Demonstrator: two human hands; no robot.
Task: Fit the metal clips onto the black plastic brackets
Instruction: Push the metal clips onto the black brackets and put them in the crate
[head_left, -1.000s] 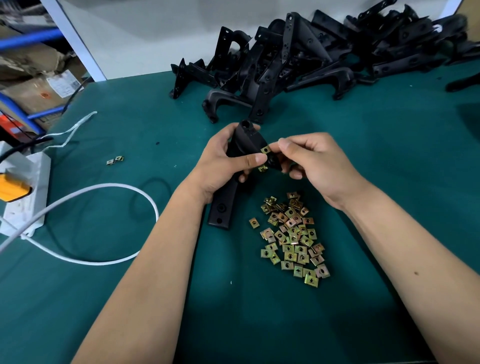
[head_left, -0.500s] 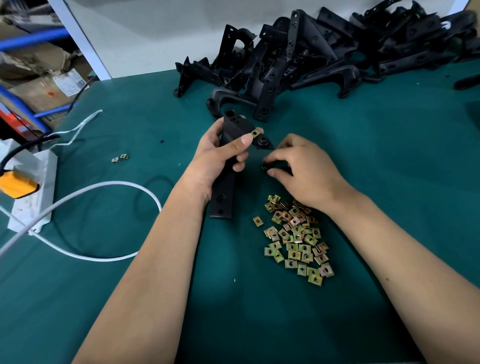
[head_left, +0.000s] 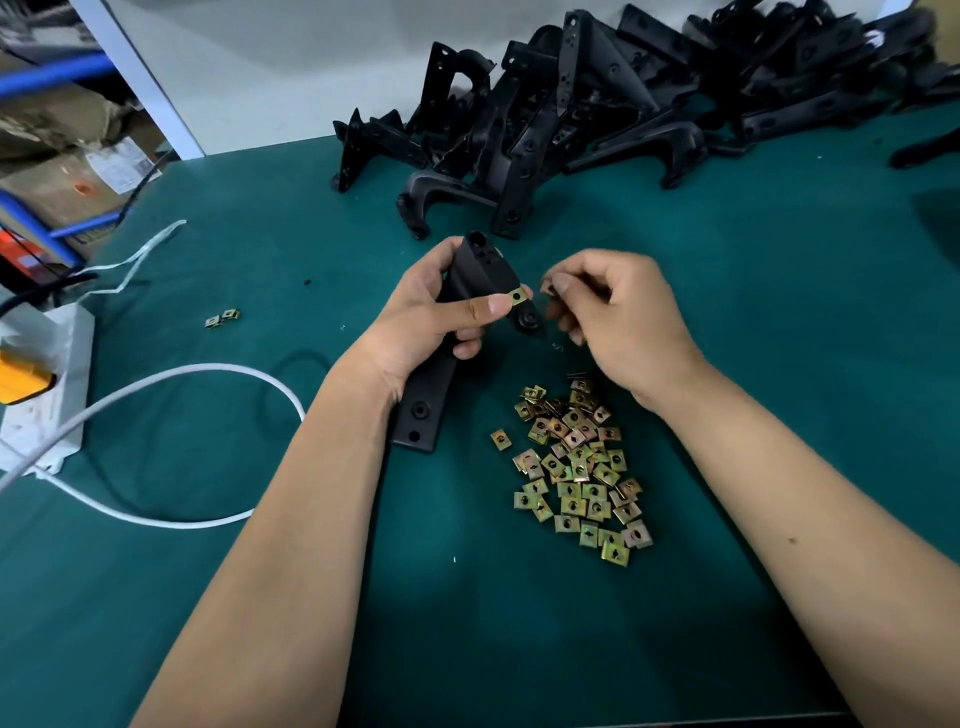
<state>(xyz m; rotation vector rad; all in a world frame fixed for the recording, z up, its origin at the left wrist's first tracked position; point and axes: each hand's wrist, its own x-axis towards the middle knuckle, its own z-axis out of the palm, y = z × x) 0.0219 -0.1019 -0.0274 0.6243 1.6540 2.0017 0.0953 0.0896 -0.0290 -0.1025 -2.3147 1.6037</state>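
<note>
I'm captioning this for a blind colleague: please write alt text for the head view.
A person's left hand grips a long black plastic bracket with a brass-coloured metal clip fitted on it, while the right hand pinches something small beside it, above a loose pile of clips on a green table.

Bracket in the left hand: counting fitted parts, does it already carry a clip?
Yes, a brass-coloured clip sits on the bracket beside the left hand's thumb.

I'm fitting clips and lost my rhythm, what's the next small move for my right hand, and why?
Probably bring the right hand across to the bracket in your left hand and push on the small clip its fingers seem to pinch. One clip already sits at the bracket's end, by the left thumb, and the right hand is close beside it.
</note>
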